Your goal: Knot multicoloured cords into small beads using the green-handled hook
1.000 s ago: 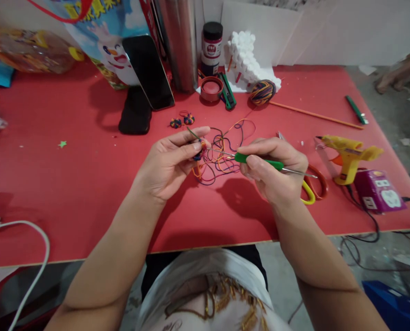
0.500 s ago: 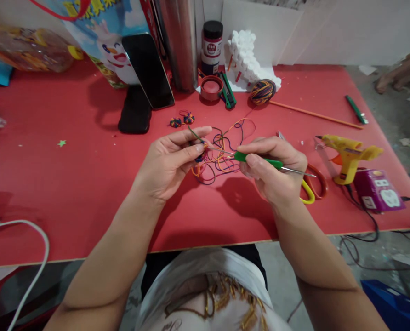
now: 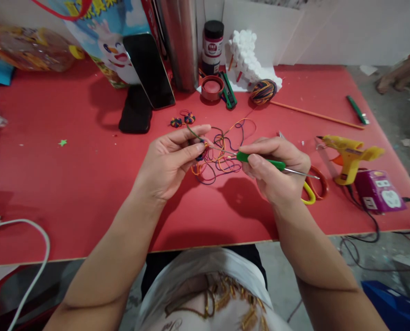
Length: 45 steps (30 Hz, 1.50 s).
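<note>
My left hand [image 3: 172, 161] pinches a small multicoloured crochet piece [image 3: 201, 155] between thumb and fingers, and a strand of yarn runs over its index finger. A crochet hook with a green handle [image 3: 260, 161] is held in my right hand [image 3: 277, 168], its thin metal shaft pointing left. The tip meets the crochet piece, though whether it is inside a stitch cannot be made out. Loose multicoloured yarn [image 3: 222, 158] lies in tangled loops on the table between the hands. Just behind my left hand sit two small crocheted pieces [image 3: 183, 120].
A yarn ball [image 3: 263, 92] lies behind the loops beside an orange stick [image 3: 317, 113]. At right are scissors [image 3: 317, 184], a yellow glue gun [image 3: 350, 156] and a purple box [image 3: 380, 191]. Phones [image 3: 150, 71], a steel flask [image 3: 180, 46] and a utility knife [image 3: 228, 90] stand or lie behind.
My right hand and the crochet hook have shifted slightly to the right, away from the left hand. My left hand stays nearly still with the crochet piece.
</note>
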Each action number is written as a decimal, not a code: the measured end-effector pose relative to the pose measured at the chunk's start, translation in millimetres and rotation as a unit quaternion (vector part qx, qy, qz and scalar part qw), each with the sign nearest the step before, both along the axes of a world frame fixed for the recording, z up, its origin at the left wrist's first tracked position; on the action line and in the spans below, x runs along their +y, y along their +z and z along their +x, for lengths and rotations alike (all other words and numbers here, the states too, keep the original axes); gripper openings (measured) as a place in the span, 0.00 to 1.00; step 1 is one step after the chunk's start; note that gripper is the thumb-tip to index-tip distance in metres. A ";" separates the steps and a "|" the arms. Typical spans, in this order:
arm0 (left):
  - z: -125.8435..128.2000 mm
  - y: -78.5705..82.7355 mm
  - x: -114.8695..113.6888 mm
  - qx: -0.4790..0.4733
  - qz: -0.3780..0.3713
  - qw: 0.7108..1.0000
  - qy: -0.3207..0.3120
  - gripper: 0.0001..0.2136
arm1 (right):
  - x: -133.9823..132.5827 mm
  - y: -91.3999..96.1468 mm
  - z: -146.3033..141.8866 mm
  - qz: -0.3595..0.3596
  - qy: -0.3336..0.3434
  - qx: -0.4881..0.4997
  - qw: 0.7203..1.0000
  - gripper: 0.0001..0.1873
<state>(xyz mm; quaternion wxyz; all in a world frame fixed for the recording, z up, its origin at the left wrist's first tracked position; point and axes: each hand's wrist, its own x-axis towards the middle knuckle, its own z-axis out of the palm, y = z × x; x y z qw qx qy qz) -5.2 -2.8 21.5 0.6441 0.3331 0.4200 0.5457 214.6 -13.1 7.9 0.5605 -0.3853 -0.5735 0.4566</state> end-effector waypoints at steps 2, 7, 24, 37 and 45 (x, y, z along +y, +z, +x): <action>-1.0 0.5 0.8 -0.006 -0.010 1.000 -0.005 0.16 | -0.2 0.7 0.4 0.001 -0.008 0.001 1.000 0.06; -2.4 0.6 1.6 -0.049 -0.031 0.998 -0.038 0.18 | 0.9 -3.9 -1.3 0.004 -0.019 0.002 1.000 0.07; -0.3 0.6 1.3 -0.114 -0.066 0.989 -0.063 0.20 | -2.5 -4.4 -11.7 0.028 -0.011 0.081 0.996 0.04; 0.8 -1.8 1.8 -0.126 -0.078 0.987 -0.063 0.15 | 1.4 -11.4 -14.7 0.065 0.013 0.090 0.994 0.04; 1.1 -0.8 1.0 -0.114 -0.082 0.988 -0.057 0.16 | 1.8 -11.3 -14.0 0.063 0.016 0.091 0.994 0.04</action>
